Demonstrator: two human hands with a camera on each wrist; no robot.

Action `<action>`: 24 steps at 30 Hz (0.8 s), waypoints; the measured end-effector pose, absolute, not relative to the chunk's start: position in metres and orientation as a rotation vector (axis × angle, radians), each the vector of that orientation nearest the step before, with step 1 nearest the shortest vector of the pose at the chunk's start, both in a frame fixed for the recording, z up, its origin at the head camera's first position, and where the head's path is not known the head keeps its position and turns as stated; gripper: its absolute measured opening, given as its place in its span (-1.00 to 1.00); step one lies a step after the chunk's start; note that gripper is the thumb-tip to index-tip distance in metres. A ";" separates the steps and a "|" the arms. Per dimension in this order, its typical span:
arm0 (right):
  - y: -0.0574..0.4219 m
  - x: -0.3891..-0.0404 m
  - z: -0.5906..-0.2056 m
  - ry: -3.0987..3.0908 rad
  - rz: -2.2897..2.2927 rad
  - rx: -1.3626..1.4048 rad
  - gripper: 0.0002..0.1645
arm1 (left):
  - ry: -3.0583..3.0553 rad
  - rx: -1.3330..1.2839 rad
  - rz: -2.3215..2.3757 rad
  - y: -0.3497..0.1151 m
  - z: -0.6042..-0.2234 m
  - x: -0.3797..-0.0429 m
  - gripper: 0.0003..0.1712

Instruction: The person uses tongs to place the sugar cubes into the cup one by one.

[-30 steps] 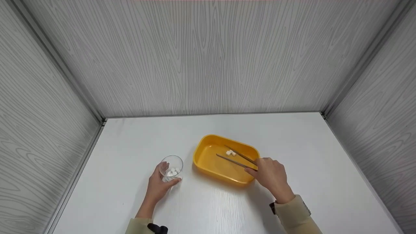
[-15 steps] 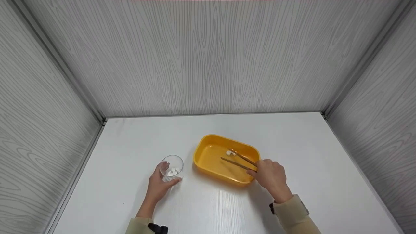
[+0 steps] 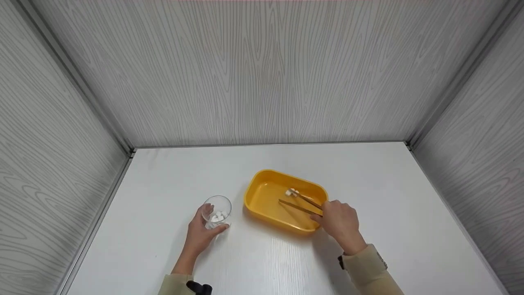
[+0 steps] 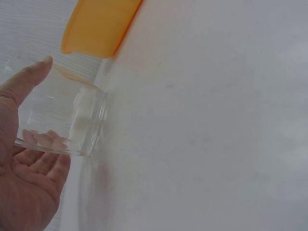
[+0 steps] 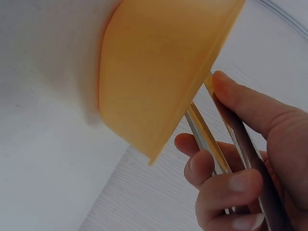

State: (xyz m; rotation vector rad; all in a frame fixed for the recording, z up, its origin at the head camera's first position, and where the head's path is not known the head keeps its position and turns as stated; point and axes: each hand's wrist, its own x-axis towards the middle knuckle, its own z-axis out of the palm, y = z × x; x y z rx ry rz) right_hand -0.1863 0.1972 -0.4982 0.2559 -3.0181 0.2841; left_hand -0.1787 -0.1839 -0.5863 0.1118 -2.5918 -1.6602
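My left hand holds a clear glass around its side, thumb on one side and fingers on the other. White cubes lie at the bottom of the glass, which stands upright on the white table. My right hand grips metal tongs from above the right end of a yellow tray. The tongs' arms are spread apart and reach into the tray. One arm's tip overlaps a small group of white cubes there; the other tip lies nearer me. In the right wrist view the tray wall hides the tips.
The white table is bounded by a grey wood-grain panel at the back and similar panels at both sides. The glass stands a short way left of the tray.
The tongs' tips have drawn back slightly toward my right hand, and the far tip now overlaps the cubes. My left hand and the glass have stayed in place.
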 end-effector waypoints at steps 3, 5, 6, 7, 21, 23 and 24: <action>0.196 -0.186 -0.498 -3.031 0.249 0.250 -0.42 | -2.582 0.094 -1.669 -0.185 -0.587 -0.179 0.13; 0.195 -0.186 -0.497 -3.037 0.237 0.242 -0.42 | -2.583 0.087 -1.667 -0.185 -0.587 -0.179 0.13; 0.195 -0.186 -0.496 -3.040 0.233 0.242 -0.42 | -2.584 0.086 -1.666 -0.185 -0.587 -0.179 0.13; 0.194 -0.186 -0.496 -3.046 0.232 0.240 -0.42 | -2.584 0.088 -1.667 -0.185 -0.588 -0.179 0.13; 0.197 -0.186 -0.494 -3.028 0.228 0.262 -0.46 | -2.590 0.104 -1.654 -0.184 -0.587 -0.180 0.13; 0.197 -0.186 -0.494 -3.025 0.225 0.270 -0.46 | -2.592 0.108 -1.650 -0.184 -0.588 -0.180 0.13; 0.196 -0.187 -0.494 -3.025 0.222 0.271 -0.46 | -2.592 0.109 -1.652 -0.184 -0.588 -0.179 0.13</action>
